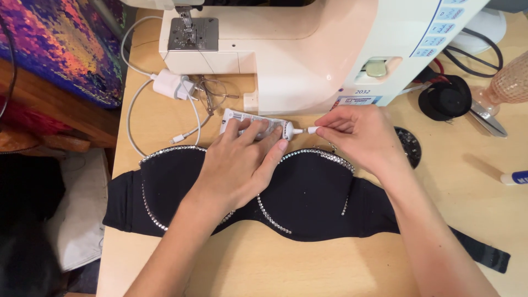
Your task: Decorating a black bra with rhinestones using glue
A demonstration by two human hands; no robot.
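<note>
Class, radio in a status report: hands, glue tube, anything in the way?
Left hand grips white glue tube. Right hand fingers pinch its cap at nozzle. Black rhinestone-trimmed garment lies underneath; sewing machine close behind.

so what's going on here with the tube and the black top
A person sits at a wooden table. The left hand holds a white glue tube, while the right hand pinches the small cap at its nozzle. Below lies a black bustier edged with rhinestones, in front of a sewing machine.
</note>
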